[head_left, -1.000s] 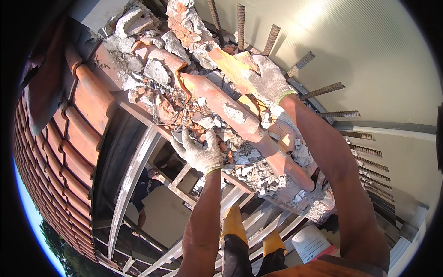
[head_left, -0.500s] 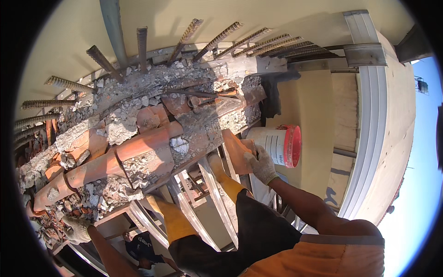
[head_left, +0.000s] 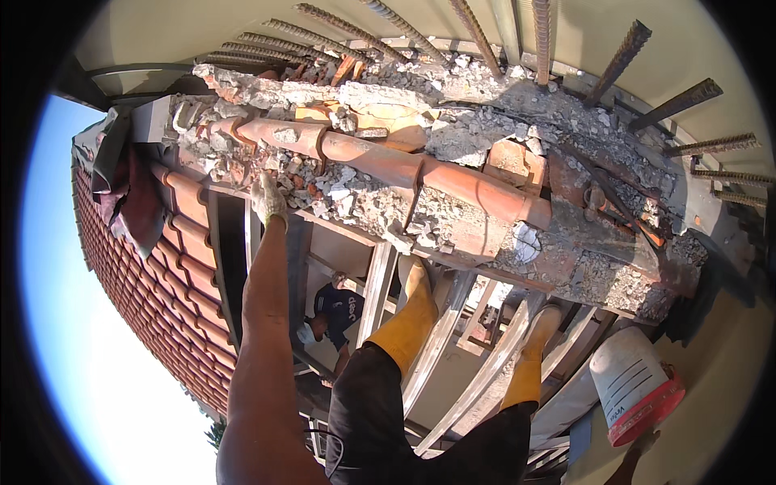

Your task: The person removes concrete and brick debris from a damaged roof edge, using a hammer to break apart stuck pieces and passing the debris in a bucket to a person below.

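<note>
My left hand (head_left: 268, 199), in a pale work glove, reaches the rubble (head_left: 242, 166) at the left end of the broken roof ridge. Its fingers are drawn together against the debris, and what they grip, if anything, is too small to make out. A shaded hand (head_left: 644, 443), apparently my right hand, shows partly behind the red rim of a white bucket (head_left: 626, 373) at the lower right. The rim hides its fingers. Orange ridge tiles (head_left: 376, 159) lie in a row along the crumbled mortar. No loose tile shows in that right hand.
Steel bars (head_left: 477, 36) jut out along the far wall. My yellow boots (head_left: 404, 331) stand on metal rafters (head_left: 436, 352) with open gaps between them. Through one gap, a person (head_left: 335, 311) is below. A tiled roof slope (head_left: 153, 275) and crumpled dark sheeting (head_left: 133, 194) lie left.
My view has swung left, so the rubble and bucket sit differently in it. The curved tile my right hand held is out of sight. My left hand stays by the rubble's left end.
</note>
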{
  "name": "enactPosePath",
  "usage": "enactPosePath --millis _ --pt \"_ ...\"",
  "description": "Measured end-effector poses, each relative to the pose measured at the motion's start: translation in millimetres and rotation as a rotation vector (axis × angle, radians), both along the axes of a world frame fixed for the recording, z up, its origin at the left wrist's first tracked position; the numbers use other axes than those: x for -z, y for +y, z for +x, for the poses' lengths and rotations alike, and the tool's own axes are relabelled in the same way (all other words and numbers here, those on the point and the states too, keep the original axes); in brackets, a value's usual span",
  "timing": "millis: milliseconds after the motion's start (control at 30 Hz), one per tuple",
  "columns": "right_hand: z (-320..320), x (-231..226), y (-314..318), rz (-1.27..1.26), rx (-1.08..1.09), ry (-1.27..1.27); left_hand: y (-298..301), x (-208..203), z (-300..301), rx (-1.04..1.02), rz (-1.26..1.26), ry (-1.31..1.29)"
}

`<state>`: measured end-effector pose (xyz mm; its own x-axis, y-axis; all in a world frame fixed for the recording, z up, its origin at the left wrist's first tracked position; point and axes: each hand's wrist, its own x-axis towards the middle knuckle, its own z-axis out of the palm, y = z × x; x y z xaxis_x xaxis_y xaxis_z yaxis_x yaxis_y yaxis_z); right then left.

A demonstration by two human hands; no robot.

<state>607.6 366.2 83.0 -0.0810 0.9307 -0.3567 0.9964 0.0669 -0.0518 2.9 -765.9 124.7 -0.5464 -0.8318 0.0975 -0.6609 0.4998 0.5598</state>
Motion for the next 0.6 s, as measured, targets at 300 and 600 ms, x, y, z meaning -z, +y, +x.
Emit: enactPosePath --millis 300,600 --pt "-430.0 -49.2 -418.5 -0.279 -0.890 0.587 -15.8 57.0 61.6 -0.536 0.599 0.884" --pt "-746.8 -131.6 -1021.3 -0.646 -2.079 0.912 52.6 11.7 19.1 -0.740 0.528 0.766"
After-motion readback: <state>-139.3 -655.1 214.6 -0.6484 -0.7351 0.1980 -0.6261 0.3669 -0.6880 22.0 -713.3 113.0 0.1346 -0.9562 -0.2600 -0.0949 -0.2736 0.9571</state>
